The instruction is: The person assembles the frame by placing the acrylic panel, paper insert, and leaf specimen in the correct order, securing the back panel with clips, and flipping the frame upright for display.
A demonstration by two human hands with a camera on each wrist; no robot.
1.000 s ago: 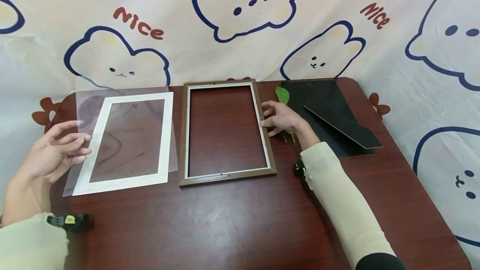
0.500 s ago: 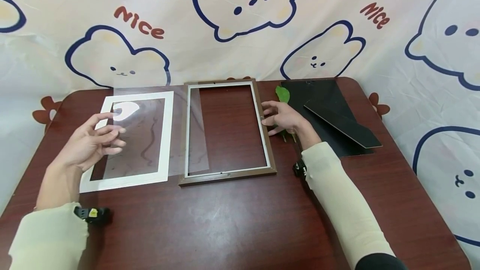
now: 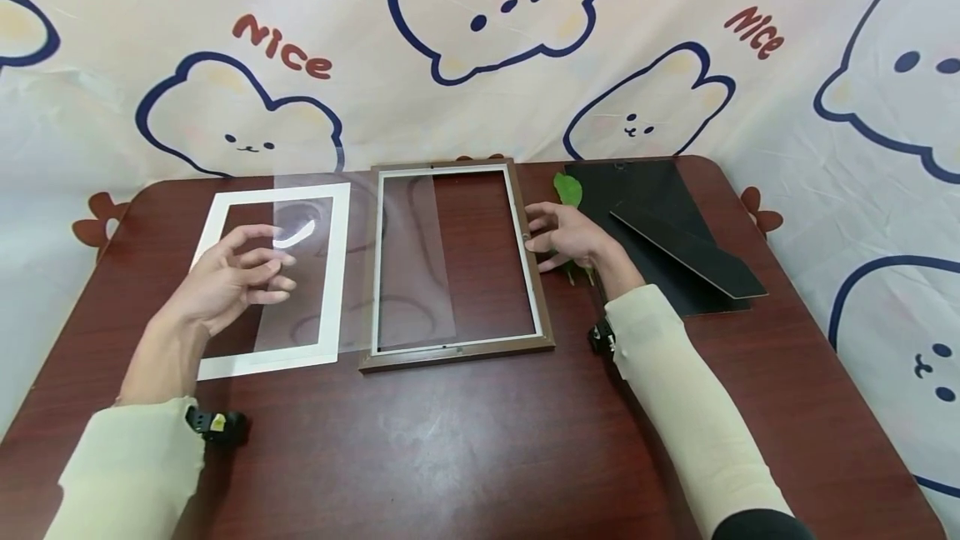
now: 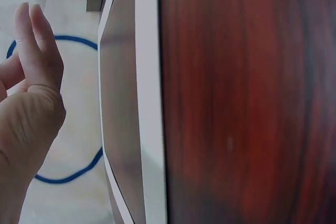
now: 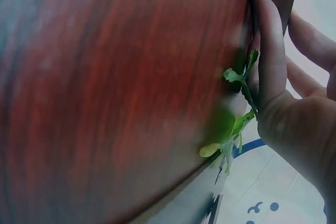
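Left hand (image 3: 228,277) pinched the clear sheet (image 3: 360,261) at its left edge, fingers curled on it, and had carried it rightward. A second earlier the sheet lay squarely over the white mat (image 3: 333,273); half a second earlier its right edge had just crossed into the brown frame (image 3: 457,352). Now it hung low above the surface (image 3: 480,440), covering about half the frame's opening, its left part over the mat's right side. Right hand (image 3: 566,236) had not shifted: fingers bent against the frame's right rail, bracing it, a green leaf (image 3: 567,187) beneath and behind it. Black backing board (image 3: 660,223) untouched at far right. Judgement: sheet partway to seating in the frame.
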